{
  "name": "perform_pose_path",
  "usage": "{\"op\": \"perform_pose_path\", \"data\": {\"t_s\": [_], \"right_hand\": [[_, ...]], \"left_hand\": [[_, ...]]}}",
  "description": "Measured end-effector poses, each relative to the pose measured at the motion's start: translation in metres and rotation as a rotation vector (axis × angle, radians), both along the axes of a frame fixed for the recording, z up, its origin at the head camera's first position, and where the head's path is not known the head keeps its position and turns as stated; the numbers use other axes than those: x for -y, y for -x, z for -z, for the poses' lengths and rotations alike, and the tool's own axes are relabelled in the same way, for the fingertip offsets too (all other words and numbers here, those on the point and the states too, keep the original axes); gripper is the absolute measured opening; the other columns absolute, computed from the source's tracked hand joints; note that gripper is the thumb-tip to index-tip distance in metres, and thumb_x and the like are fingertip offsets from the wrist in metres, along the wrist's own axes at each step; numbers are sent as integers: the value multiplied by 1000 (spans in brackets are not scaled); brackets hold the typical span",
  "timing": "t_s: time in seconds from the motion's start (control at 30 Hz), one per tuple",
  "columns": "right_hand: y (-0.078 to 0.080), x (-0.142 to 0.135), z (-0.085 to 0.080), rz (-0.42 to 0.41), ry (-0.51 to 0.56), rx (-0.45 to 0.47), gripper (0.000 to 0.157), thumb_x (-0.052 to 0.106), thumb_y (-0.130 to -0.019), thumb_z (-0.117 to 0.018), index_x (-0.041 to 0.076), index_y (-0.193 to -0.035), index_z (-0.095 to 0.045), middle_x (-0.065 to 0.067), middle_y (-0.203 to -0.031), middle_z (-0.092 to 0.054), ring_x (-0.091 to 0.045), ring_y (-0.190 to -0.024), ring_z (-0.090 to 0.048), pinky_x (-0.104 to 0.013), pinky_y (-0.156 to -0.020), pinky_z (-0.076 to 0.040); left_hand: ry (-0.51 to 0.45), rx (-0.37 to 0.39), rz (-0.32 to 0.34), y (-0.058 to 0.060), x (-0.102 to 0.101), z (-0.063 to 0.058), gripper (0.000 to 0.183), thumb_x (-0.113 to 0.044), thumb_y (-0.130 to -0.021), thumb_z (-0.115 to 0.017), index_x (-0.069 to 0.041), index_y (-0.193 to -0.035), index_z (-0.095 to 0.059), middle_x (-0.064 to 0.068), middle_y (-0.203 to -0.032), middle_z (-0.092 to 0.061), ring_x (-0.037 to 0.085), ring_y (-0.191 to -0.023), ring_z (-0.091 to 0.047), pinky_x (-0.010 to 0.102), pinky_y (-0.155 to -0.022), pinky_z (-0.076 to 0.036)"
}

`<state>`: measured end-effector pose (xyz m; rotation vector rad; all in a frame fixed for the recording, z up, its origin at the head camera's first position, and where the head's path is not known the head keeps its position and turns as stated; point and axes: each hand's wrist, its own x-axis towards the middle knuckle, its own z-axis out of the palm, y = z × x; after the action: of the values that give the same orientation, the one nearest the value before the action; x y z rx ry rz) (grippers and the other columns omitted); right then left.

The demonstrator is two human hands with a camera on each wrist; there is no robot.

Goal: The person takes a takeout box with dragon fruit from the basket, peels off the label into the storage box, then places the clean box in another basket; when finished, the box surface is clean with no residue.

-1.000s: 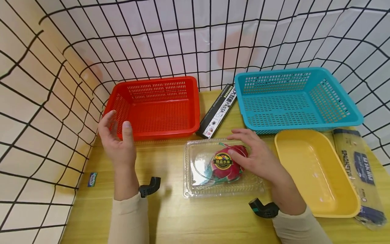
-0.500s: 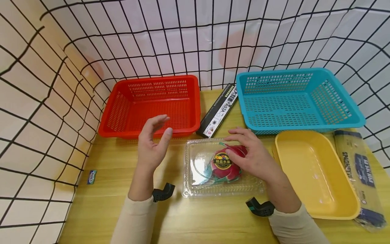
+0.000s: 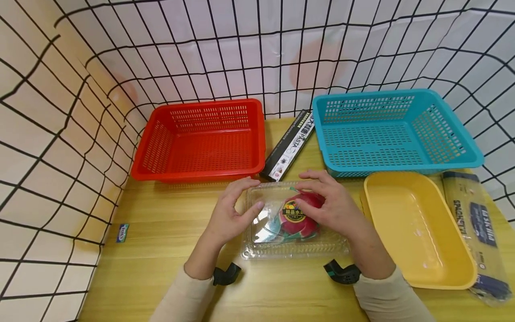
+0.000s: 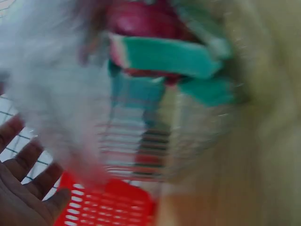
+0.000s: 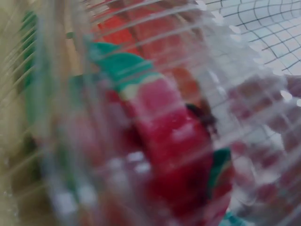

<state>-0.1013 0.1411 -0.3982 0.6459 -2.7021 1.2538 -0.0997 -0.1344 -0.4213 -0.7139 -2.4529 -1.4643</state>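
A clear plastic clamshell box (image 3: 261,250) lies on the table in front of the person. Inside it is a red dragon fruit (image 3: 307,226) with green scales, beneath a black round label on the lid. At the box's left end is the left hand (image 3: 231,214), thumb and fingers spread apart. The right hand (image 3: 334,208) is over the box's right part, its fingers loosely bent above the fruit; contact with the lid cannot be told. Through blurred plastic, both wrist views show the fruit (image 4: 150,23) close up.
Behind stand a red basket (image 3: 138,165) and a blue basket (image 3: 402,167), with a black-and-white pasta box (image 3: 287,147) between them. To the right are a yellow tub (image 3: 406,223) and a spaghetti bag (image 3: 480,232). A small packet (image 3: 122,233) lies far left. Black wire mesh (image 3: 277,58) encloses the table.
The left hand has moved right and down, from before the red basket to the left end of the clamshell box. The right hand has hardly moved.
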Motion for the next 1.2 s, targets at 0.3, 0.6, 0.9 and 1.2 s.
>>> {"op": "perform_pose_path", "data": {"t_s": [0.3,0.6,0.9,1.2], "right_hand": [[1,4,3,15,-30,-16,31,17,-81,-84,13,-111,-78,-10,-136,-63,-32,-136,-49,-68,-123,-15],[4,4,4,-37,-209,7,42,32,-78,-83,23,-118,-74,-8,-144,-59,-35,-142,-43,-71,-122,-7],[2,3,6,-41,-278,39,33,33,-81,-81,33,-114,-75,-4,-147,-56,-32,-145,-40,-69,-123,-6],[4,7,4,-35,-232,27,16,22,-88,-76,30,-102,-77,-6,-142,-61,-30,-141,-47,-67,-124,-9]], "left_hand": [[-43,99,29,-2,-9,22,42,-22,-87,-73,-13,-128,-66,12,-158,-43,30,-151,-30,65,-118,-26],[-181,179,66,-1,-14,32,39,-14,-89,-67,-10,-128,-65,17,-161,-35,35,-151,-28,68,-119,-21],[-286,212,83,0,-17,46,40,-4,-87,-63,1,-126,-62,29,-158,-33,41,-151,-29,64,-121,-19],[-324,223,80,-3,-17,51,42,2,-83,-58,1,-125,-63,25,-159,-33,41,-150,-31,64,-119,-22]]}}
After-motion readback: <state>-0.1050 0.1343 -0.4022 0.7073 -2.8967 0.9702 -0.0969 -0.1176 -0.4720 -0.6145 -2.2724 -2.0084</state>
